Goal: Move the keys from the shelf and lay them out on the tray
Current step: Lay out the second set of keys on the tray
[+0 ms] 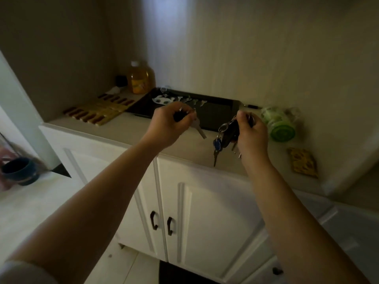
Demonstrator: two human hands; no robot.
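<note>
Both grips are clamped: left hand pinches a single silver key, right hand holds a key bunch with a blue-headed key dangling. Both hang above the bench, at the near edge of the black tray, where several keys already lie.

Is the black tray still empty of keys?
No, several loose keys already lie in a row along the far part of the black tray, while both hands hold more.
</note>
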